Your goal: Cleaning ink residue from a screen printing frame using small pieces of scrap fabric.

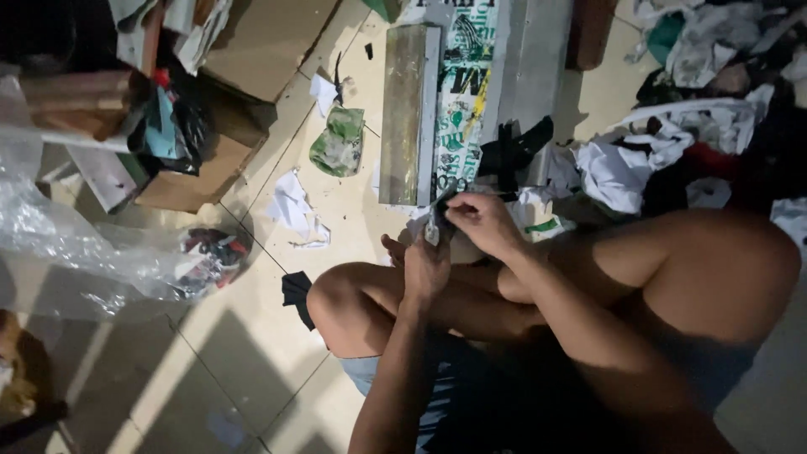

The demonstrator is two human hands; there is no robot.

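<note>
- Left hand [426, 267] is closed round a small grey scrap [435, 229], held upright.
- Right hand [481, 220] pinches its top end, just above the left hand.

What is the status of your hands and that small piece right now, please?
Left hand and right hand both pinch a small grey piece above the knees. Kind of piece unclear. Fabric scraps on the tiled floor beyond; nothing blocking.

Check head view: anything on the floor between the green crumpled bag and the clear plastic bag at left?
Yes. In the head view a torn white paper scrap lies on the tiles between the green crumpled bag and the clear plastic bag; otherwise bare floor.
</note>
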